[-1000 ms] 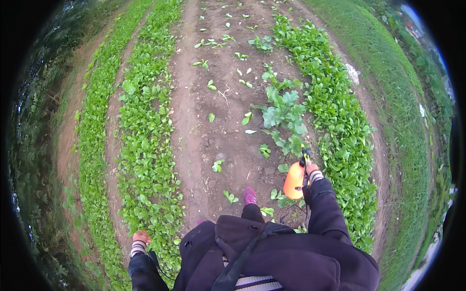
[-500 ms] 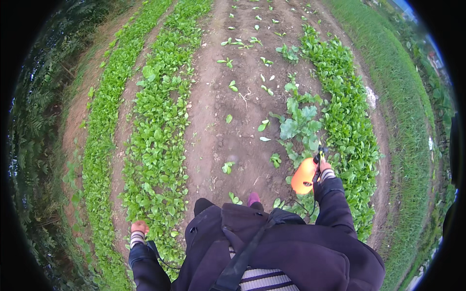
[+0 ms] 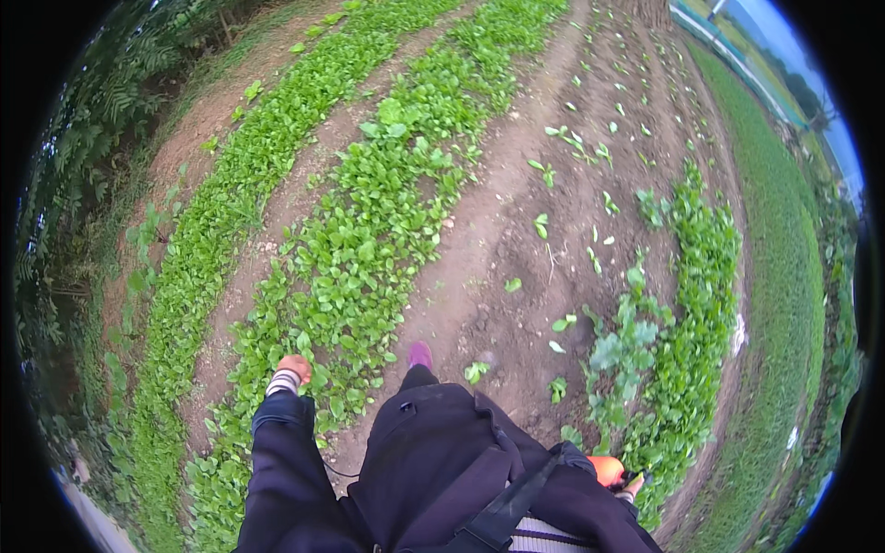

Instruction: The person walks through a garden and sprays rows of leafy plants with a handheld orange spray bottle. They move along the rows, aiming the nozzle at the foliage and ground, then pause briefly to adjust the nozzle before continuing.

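Grip | left hand [image 3: 295, 367]: hangs over leafy row [image 3: 369, 249], cannot tell if clenched or released | right hand [image 3: 632, 484]: grasps orange container [image 3: 606, 469] near dark jacket [image 3: 429, 442]

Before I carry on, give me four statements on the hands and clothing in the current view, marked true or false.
1. The right hand is at the orange container. True.
2. The left hand is over the orange container. False: the left hand shows against a row of leafy greens.
3. A purple-pink shoe shows between the two hands. True.
4. The jacket is bright yellow. False: the jacket is dark.
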A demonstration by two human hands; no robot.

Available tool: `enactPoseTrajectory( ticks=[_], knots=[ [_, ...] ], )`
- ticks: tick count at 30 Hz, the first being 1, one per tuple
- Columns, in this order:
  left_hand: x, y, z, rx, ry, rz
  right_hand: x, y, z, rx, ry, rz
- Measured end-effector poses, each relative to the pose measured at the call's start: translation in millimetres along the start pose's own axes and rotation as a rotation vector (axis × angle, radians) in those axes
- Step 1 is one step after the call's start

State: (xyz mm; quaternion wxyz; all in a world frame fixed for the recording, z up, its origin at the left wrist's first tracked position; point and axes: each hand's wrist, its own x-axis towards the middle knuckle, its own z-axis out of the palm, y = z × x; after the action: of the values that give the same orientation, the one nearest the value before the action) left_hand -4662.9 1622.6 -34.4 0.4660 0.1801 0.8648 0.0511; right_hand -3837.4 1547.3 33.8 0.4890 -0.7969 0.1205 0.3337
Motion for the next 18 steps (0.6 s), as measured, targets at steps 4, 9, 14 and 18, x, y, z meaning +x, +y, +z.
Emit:
enactPoseTrajectory(
  ticks=[4, 9, 14, 18],
  knots=[
    [50.0, 46.3, -28.8, -0.020, 0.033, 0.040, -43.5, -27.7, 47.6, -0.004, -0.023, -0.092],
    [90.9, 76.1, -60.8, 0.058, 0.015, 0.204, -80.3, -60.3, 126.7, -0.025, -0.042, -0.147],
    [101.4, 90.9, -59.5, -0.069, 0.048, 0.148, -102.0, -94.9, 220.0, -0.082, -0.145, -0.163],
    [102.4, 67.2, -55.5, -0.024, 0.059, 0.085, -96.1, -112.1, 311.8, -0.187, -0.252, -0.165]
  ],
)
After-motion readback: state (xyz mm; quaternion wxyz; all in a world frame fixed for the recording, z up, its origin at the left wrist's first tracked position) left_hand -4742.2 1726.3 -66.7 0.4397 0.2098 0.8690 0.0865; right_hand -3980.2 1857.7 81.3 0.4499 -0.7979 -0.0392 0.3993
